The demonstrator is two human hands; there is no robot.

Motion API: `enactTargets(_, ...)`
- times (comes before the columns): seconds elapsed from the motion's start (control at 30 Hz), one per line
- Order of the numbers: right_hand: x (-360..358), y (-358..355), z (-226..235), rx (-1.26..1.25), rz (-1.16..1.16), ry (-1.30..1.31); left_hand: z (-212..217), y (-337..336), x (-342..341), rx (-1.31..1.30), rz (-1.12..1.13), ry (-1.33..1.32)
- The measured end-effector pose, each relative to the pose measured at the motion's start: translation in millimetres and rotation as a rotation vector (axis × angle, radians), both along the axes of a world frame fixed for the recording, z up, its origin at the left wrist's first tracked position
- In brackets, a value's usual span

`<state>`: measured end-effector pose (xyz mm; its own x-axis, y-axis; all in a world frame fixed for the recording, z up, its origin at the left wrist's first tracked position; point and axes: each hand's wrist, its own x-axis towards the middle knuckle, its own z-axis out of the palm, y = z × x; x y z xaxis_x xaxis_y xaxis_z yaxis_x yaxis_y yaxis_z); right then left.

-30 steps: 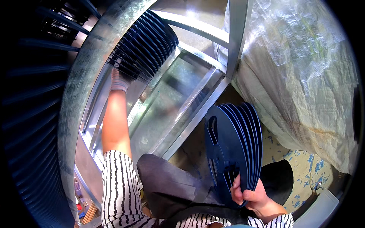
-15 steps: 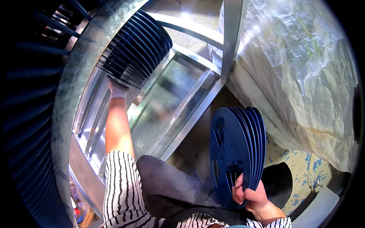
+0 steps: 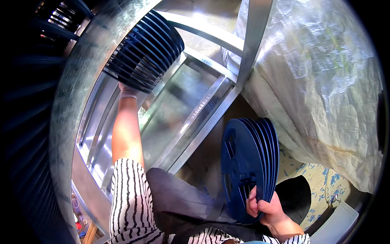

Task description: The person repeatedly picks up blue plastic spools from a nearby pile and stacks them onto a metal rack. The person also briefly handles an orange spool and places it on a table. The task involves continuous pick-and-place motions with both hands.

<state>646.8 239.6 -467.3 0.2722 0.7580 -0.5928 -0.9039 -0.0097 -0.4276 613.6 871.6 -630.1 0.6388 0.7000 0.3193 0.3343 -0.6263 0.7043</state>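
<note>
My right hand point(image 3: 266, 206) is closed round the lower rim of a stack of several dark blue plastic reels point(image 3: 248, 166), which stands nearly upright at the lower right. Stretched far forward, my left hand point(image 3: 128, 90) wears a light glove or wrist covering. It is at the near end of a row of similar blue reels point(image 3: 160, 49) resting on edge in a metal rack point(image 3: 205, 99). The nearest reel hides its fingers, so their grip does not show.
A wide, curved metal band point(image 3: 75, 81) of the rack runs along the left, with more dark reels point(image 3: 30, 134) beyond it. Large whitish sheeting point(image 3: 313, 81) hangs at the right. A grey box-like edge point(image 3: 335, 223) is at the lower right, above a blue-flecked floor point(image 3: 321, 175).
My left hand has moved slightly right and in behind the nearest reel. The stack in my right hand has shifted a little left and turned slightly.
</note>
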Motion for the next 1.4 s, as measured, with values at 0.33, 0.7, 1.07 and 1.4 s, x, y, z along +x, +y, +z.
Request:
enactTargets(0.33,-4,-12,4,-0.006,-0.046,0.000,33,4,-20,0.680,0.060,0.523)
enactTargets(0.7,-5,-29,10,-0.025,-0.074,0.011,88,-61,-6,1.143,0.216,1.198)
enactTargets(1.07,-6,-31,7,-0.019,-0.066,0.004,47,11,-20,2.642,0.615,1.587)
enactTargets(1.4,-12,-31,10,-0.027,-0.063,0.009,24,38,-27,2.854,0.625,1.537)
